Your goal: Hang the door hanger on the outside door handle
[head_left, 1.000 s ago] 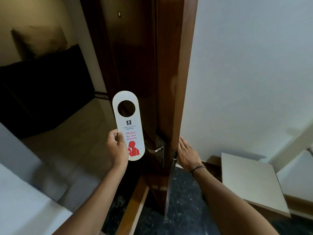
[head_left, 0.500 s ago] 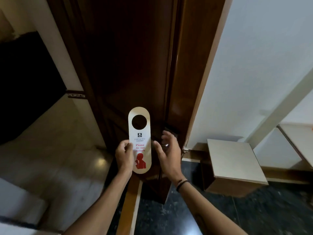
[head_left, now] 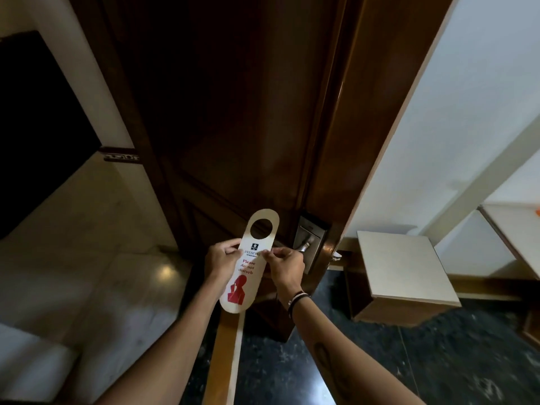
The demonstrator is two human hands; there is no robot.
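A white door hanger (head_left: 247,264) with a round hole at its top and red "Please do not disturb" print is held upright in front of the dark wooden door (head_left: 233,118). My left hand (head_left: 220,258) pinches its left edge and my right hand (head_left: 285,266) pinches its right edge. The metal door handle (head_left: 306,246) on its silver lock plate sits just right of the hanger's hole, partly hidden behind my right hand. The hanger is not on the handle.
A low white-topped wooden stand (head_left: 403,267) sits against the white wall (head_left: 467,118) at the right. A wooden threshold strip (head_left: 226,355) runs along the floor below my hands. Pale tiled floor (head_left: 87,244) lies to the left.
My right hand left the door edge and took the hanger's right side. The door swung so its handle side faces me, and the hanger tilted toward the handle.
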